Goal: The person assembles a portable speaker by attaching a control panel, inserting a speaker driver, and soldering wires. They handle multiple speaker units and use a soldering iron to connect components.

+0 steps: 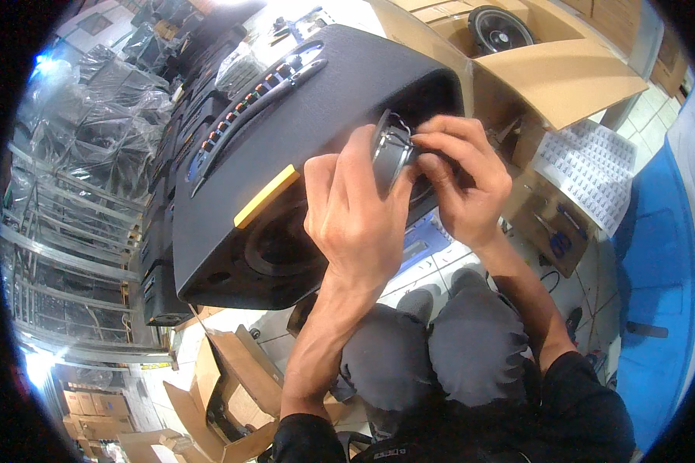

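My left hand (355, 212) grips a small speaker driver (392, 153) with a black round rim and a silvery back, tilted on its edge. The fingertips of my right hand (471, 174) are pinched together at the driver's back, beside thin wire-like strands; what they hold is too small to make out. Both hands are above the open front of a large black speaker cabinet (328, 96), which lies on its side. A round opening (274, 251) in its front is partly hidden by my left hand and wrist. Along its upper side runs a panel with a row of knobs (247, 112).
A yellow strip (266, 197) lies on the cabinet's edge. At the far right, an open cardboard box (564, 85) has a larger round speaker (502, 31) on it. Blue-handled scissors (557, 243) rest on cardboard near a printed sheet (587, 166). More black cabinets stand behind, at left.
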### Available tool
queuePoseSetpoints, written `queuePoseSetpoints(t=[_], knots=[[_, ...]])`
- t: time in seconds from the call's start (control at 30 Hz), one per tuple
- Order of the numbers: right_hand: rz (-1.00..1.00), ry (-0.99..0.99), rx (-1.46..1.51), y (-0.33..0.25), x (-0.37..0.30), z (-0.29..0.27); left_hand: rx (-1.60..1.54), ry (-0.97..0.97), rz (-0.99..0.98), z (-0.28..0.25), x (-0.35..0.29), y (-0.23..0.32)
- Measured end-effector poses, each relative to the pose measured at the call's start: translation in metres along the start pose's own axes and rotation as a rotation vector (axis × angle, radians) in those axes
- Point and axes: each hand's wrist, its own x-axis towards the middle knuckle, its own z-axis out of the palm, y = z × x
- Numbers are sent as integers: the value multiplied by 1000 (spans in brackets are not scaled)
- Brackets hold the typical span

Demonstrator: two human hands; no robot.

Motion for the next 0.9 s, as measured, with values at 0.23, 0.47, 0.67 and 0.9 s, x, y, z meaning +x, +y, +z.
queuePoseSetpoints(t=[0.23,0.47,0.67,0.9], knots=[[36,-127,163,10,6,-9,16,121,78,0,1,1],[33,-202,210,14,9,-11,37,199,104,-2,1,4],[-46,-237,207,19,15,-9,33,218,60,0,-1,4],[-76,-197,172,22,11,-4,-59,191,-149,3,-6,14]])
